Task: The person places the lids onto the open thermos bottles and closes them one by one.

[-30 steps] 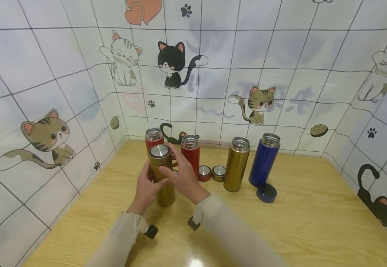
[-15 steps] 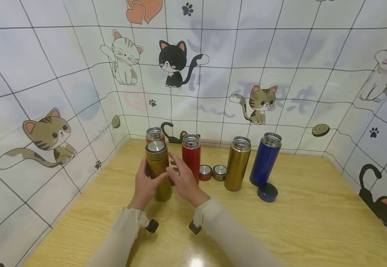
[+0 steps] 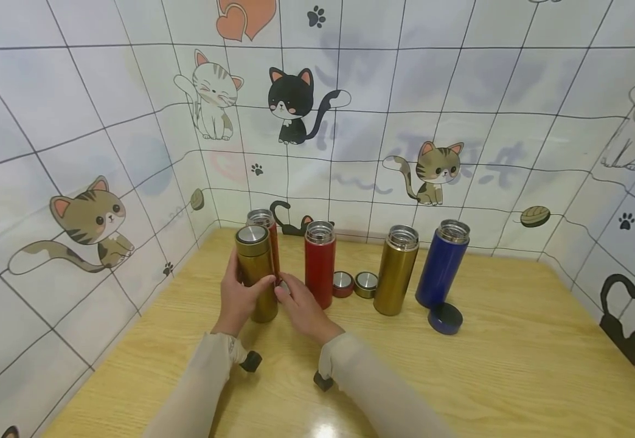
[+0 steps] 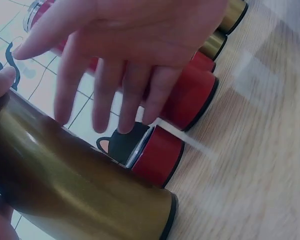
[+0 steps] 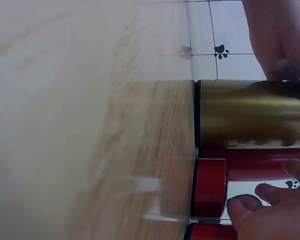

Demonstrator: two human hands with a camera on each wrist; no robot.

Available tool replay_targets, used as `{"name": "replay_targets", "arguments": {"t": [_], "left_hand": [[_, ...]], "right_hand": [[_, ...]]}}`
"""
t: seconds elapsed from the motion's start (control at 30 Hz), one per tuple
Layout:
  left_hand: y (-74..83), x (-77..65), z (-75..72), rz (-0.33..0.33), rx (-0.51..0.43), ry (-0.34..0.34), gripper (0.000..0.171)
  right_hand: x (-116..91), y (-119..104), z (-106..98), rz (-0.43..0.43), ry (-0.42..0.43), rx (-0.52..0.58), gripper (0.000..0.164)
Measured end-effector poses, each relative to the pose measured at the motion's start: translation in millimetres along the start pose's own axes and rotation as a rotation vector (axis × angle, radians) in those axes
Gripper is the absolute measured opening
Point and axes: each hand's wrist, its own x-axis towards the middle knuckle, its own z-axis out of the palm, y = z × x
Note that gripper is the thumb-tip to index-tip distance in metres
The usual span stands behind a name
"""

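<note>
My left hand (image 3: 237, 304) grips a gold thermos bottle (image 3: 257, 274) around its body. The bottle stands upright with its gold and steel lid (image 3: 253, 234) on. My right hand (image 3: 306, 313) is off the bottle, just to its right, fingers extended and holding nothing. In the left wrist view the right palm faces the camera above a loose red lid (image 4: 162, 155). The right wrist view has this red lid (image 5: 210, 187) between the gold bottle (image 5: 255, 115) and another red thing at the lower edge. Behind the held bottle stands an uncapped red bottle (image 3: 275, 243), partly hidden.
A second uncapped red bottle (image 3: 320, 267), an uncapped gold bottle (image 3: 396, 271) and an uncapped blue bottle (image 3: 442, 264) stand to the right. Near them lie a red lid (image 3: 342, 284), a gold lid (image 3: 366, 284) and a blue lid (image 3: 445, 318). Cat-patterned walls enclose the wooden table (image 3: 487, 365).
The gold bottle has moved left and back with my left hand. My right hand has come away from its top and lowered to its right side.
</note>
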Motion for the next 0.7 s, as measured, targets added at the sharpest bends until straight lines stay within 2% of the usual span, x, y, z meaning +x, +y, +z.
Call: {"name": "replay_targets", "arguments": {"t": [0.27, 0.5, 0.7], "left_hand": [[-4.9, 2.8, -1.9, 0.008, 0.026, 0.018, 0.093], [-4.3, 8.1, -2.4, -0.039, 0.044, 0.036, 0.095], [-7.4, 13.9, -9.2, -0.077, 0.050, 0.072, 0.093]], "right_hand": [[3.0, 4.0, 5.8, 0.030, -0.086, -0.111, 0.061], [5.1, 6.9, 4.0, 0.092, -0.210, -0.208, 0.070], [7.1, 7.7, 2.2, 0.058, -0.294, -0.287, 0.069]]}}
